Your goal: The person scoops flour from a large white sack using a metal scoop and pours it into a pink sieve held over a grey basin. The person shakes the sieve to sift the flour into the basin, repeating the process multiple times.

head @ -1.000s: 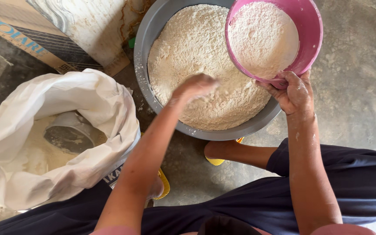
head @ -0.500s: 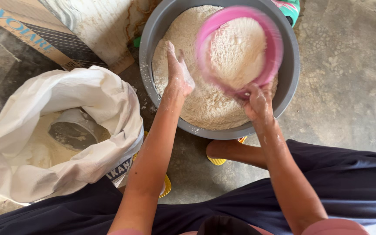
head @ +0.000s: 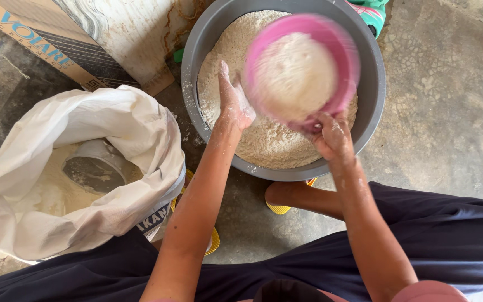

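At the left edge of the concrete floor [head: 448, 112] stands a white sack [head: 74, 184], its mouth open upward, with a metal scoop [head: 93, 168] lying in the flour inside. A cardboard box [head: 57, 42] lies above it.

Your left hand [head: 235, 103] rests flat on the flour [head: 264, 140] near the left wall of the grey basin [head: 194, 84], fingers straight, close together and pointing away from you; it holds nothing. The pink bowl [head: 303, 67] is just to its right, close beside the fingertips and blurred. It is round, so it has no long axis; its mouth faces up, full of flour, above the basin's middle.

Your right hand [head: 334, 137] is the nearer one: its fingers are curled around the bowl's near rim, holding it over the basin's near side.
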